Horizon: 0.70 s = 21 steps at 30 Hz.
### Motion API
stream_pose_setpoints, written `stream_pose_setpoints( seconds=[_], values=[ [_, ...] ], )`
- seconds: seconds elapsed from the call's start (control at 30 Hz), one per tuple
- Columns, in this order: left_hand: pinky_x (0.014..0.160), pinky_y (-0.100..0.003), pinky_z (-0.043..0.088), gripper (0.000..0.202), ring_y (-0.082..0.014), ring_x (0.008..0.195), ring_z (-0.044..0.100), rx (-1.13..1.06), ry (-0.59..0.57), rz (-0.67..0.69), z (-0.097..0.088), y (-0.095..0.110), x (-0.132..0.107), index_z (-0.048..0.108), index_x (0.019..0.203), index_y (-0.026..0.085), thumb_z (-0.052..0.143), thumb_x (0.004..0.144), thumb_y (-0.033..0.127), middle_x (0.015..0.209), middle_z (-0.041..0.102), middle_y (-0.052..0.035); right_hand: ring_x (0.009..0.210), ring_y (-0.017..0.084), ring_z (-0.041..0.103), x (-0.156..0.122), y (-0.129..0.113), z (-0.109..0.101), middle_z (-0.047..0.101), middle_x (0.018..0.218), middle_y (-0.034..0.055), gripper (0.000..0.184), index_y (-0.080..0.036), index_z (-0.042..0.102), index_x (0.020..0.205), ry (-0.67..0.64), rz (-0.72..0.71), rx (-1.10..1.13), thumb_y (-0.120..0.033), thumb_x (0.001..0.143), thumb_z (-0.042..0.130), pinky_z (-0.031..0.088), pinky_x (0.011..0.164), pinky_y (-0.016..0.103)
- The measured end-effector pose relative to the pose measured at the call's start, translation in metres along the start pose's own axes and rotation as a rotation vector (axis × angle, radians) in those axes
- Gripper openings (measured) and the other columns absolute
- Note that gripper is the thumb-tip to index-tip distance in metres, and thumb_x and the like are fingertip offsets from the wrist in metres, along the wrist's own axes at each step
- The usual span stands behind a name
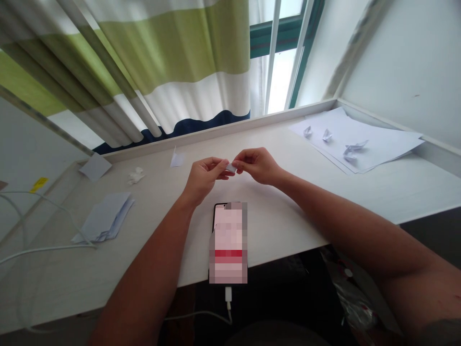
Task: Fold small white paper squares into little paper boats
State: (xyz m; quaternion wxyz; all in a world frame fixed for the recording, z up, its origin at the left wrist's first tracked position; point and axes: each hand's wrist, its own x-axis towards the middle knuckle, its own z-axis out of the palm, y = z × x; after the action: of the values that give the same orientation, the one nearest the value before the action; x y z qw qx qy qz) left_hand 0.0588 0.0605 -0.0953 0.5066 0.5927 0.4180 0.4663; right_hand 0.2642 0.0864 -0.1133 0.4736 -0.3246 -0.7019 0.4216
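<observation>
Closest to me, a phone [228, 242] overhangs the worktop's [273, 226] front edge. My left hand [205, 180] and right hand [257, 166] pinch a small paper piece [231, 167] between their fingertips.

One view looks forward and down from the person's head. It faces the left hand [205, 180] and right hand [257, 166] from close above the table [273, 226].
</observation>
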Motion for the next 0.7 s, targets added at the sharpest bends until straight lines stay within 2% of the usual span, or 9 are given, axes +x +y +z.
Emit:
stream_pose_setpoints(
  seconds=[0.1,0.2,0.3,0.43,0.57,0.7],
  values=[
    [0.081,-0.038,0.067,0.039,-0.0237,0.081,0.082,0.044,-0.054,-0.013,-0.0028,-0.0007,0.0008,0.083,0.093,0.014,0.090,0.082,0.050,0.090,0.084,-0.0120,0.071,0.016,0.070,-0.0002,-0.0002,-0.0004,0.076,0.074,0.0032,0.025,-0.017,0.075,0.084,-0.006,-0.005,-0.024,-0.041,0.089,0.081,0.058,0.070,0.033],
    [0.080,-0.040,0.069,0.037,-0.0242,0.078,0.082,0.090,-0.048,0.026,-0.0039,-0.0020,0.0015,0.082,0.091,0.014,0.092,0.080,0.047,0.084,0.083,-0.0110,0.070,0.016,0.070,-0.0003,-0.0007,-0.0013,0.077,0.073,0.0033,0.023,-0.016,0.077,0.085,-0.032,0.029,-0.025,-0.039,0.089,0.081,0.057,0.068,0.031],
    [0.078,-0.042,0.070,0.036,-0.0243,0.075,0.081,0.125,-0.026,0.074,-0.0027,-0.0035,0.0017,0.081,0.088,0.013,0.091,0.081,0.047,0.079,0.082,-0.0097,0.069,0.016,0.072,-0.0007,-0.0020,-0.0026,0.077,0.072,0.0045,0.029,-0.015,0.078,0.086,-0.077,0.092,-0.045,-0.044,0.092,0.079,0.054,0.065,0.029],
    [0.080,-0.042,0.070,0.036,-0.0243,0.076,0.082,0.124,-0.035,0.103,0.0001,-0.0052,0.0015,0.080,0.091,0.013,0.090,0.083,0.047,0.081,0.083,-0.0105,0.066,0.016,0.071,-0.0009,-0.0034,-0.0035,0.076,0.070,0.0052,0.040,-0.014,0.077,0.082,-0.119,0.121,-0.034,-0.053,0.092,0.080,0.054,0.061,0.028],
    [0.080,-0.042,0.070,0.038,-0.0246,0.078,0.082,0.106,-0.062,0.069,-0.0009,-0.0062,0.0016,0.080,0.092,0.013,0.091,0.083,0.048,0.083,0.083,-0.0116,0.066,0.016,0.072,-0.0005,-0.0017,-0.0033,0.077,0.071,0.0062,0.035,-0.014,0.077,0.084,-0.129,0.110,-0.032,-0.048,0.092,0.081,0.055,0.061,0.028],
    [0.065,-0.035,0.067,0.038,-0.0234,0.072,0.081,0.168,-0.127,-0.003,-0.0048,-0.0084,0.0026,0.079,0.094,0.014,0.087,0.086,0.051,0.087,0.084,-0.0135,0.064,0.016,0.073,-0.0001,0.0007,-0.0008,0.075,0.067,0.0044,0.032,-0.015,0.075,0.080,-0.098,0.116,-0.097,-0.044,0.091,0.083,0.055,0.060,0.028]
  ],
)
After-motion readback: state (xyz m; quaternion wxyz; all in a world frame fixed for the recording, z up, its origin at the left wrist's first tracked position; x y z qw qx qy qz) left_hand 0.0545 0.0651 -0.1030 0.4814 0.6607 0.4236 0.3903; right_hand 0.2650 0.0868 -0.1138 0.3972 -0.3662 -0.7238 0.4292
